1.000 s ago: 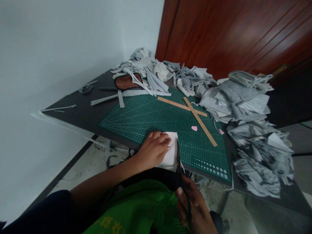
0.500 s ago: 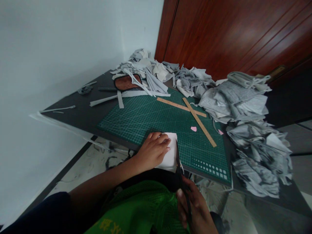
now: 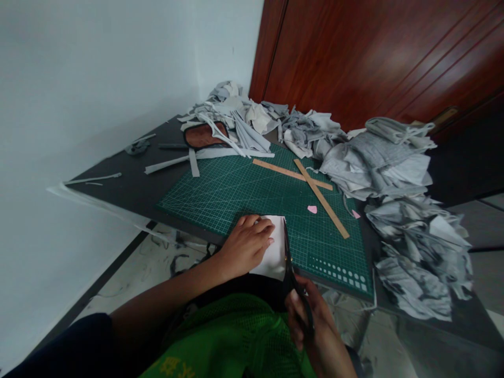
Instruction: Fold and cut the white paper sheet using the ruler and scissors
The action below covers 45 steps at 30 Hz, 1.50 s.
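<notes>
A pale pinkish-white rectangular piece (image 3: 275,251), paper or cloth, lies at the near edge of the green cutting mat (image 3: 220,199). My left hand (image 3: 250,241) rests flat on its left part, fingers stretched out and pressing it down. In my right hand (image 3: 313,317) is a pair of black scissors (image 3: 289,270), gripped by the handles below the table edge. Their blades point away from me along the piece's right edge and look nearly closed. The piece's near end reaches over the table edge.
Two crossed wooden rulers (image 3: 323,198) and a small pink scrap (image 3: 312,209) lie on the mat. Grey and white fabric scraps (image 3: 378,163) are heaped along the back and right. A brown black-edged pad (image 3: 205,135) sits back left. A white wall borders the left side.
The scissors have shifted slightly forward along the piece's right edge, with my right hand. A thin white sliver beside the blades no longer shows. My left hand has stayed put.
</notes>
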Each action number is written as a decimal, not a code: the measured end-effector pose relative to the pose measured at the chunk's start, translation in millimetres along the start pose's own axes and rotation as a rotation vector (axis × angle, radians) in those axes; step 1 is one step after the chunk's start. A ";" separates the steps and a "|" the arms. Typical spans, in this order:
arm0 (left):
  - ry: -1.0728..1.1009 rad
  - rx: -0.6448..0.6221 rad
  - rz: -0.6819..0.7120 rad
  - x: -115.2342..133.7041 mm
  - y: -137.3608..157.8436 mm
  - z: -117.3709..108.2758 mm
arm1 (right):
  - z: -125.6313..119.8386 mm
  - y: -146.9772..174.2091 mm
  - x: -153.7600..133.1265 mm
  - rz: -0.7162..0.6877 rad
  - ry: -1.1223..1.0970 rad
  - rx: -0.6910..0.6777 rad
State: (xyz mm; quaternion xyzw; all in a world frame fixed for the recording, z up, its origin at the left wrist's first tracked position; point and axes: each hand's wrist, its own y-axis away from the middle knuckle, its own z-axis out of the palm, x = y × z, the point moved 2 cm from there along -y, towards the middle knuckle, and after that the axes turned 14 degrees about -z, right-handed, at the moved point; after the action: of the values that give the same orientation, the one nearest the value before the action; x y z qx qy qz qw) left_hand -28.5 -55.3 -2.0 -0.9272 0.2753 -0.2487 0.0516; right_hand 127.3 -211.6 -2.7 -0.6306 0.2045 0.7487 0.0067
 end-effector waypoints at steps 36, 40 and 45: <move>0.010 -0.006 -0.002 -0.1 0.0 -0.6 | -0.5 -4.7 7.4 -0.043 0.013 -0.043; 0.011 -0.001 0.002 0.0 0.3 -0.7 | -0.1 -2.7 4.8 -0.052 0.025 -0.045; 0.012 -0.001 0.002 0.1 0.0 -1.3 | 0.4 -1.3 2.4 -0.057 0.046 -0.060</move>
State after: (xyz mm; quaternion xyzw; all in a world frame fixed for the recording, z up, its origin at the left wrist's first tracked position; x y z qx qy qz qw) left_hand -29.1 -55.3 -0.9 -0.9255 0.2765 -0.2540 0.0496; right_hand 126.8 -210.9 -5.3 -0.6530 0.1640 0.7394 0.0046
